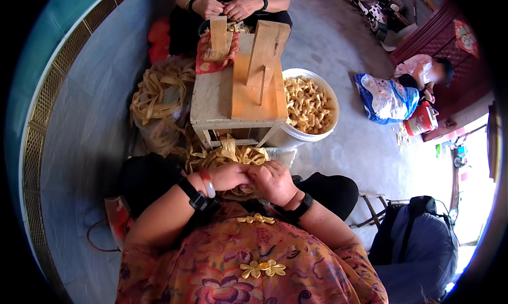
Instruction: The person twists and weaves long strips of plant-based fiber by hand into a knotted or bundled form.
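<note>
My left hand (232, 177) and my right hand (274, 181) meet in front of me, fingers closed and pressed together. Whatever lies between the fingertips is hidden. Just beyond and under them is a heap of tan flat strips (227, 157), pliable and tangled. Past the heap stands a small worn wooden table (211, 105). On it an orange-brown board (243, 103) carries an upright wooden block (269, 44) and a thin stick (262, 87). To the table's right, a white bucket (334, 121) is filled with small knotted tan pieces (307, 105).
More tan strips (161, 92) fill a clear bag left of the table. Across it, another person's hands (227, 8) are held together. A smaller wooden block (218, 36) stands on a red cloth (203, 63). Farther right, a person sits by a blue-and-white bag (389, 97) and a red bucket (422, 118).
</note>
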Demonstrator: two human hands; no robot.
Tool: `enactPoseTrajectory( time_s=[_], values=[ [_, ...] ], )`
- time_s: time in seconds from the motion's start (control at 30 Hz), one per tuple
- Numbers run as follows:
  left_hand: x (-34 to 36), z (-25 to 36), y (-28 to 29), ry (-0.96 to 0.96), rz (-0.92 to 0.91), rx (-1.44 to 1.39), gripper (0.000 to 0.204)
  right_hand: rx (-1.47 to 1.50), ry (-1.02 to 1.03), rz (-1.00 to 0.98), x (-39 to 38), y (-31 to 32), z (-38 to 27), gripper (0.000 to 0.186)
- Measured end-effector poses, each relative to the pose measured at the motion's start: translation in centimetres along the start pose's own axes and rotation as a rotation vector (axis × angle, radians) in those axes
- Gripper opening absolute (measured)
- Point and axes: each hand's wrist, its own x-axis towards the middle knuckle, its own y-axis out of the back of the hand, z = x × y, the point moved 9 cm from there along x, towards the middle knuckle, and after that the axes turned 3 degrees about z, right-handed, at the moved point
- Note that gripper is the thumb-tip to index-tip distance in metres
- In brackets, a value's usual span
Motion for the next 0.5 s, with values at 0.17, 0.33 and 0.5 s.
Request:
enactPoseTrajectory(
  time_s=[0.17, 0.33, 0.5],
  values=[
    [-0.3, 2.2, 1.0, -0.137, 0.193, -0.206, 0.029, 1.033, -0.918, 0.141, -3.6, -2.9, 7.2, 0.006],
    [-2.2, 8.9, 0.6, -0.533, 0.534, 0.729, 0.033, 1.658, -1.057, -0.045, -4.5, -6.1, 7.3, 0.011],
    [-1.9, 7.3, 2.6, -0.431, 0.593, 0.613, 0.026, 0.981, -0.845, 0.010, -2.4, -2.2, 5.6, 0.028]
  ],
)
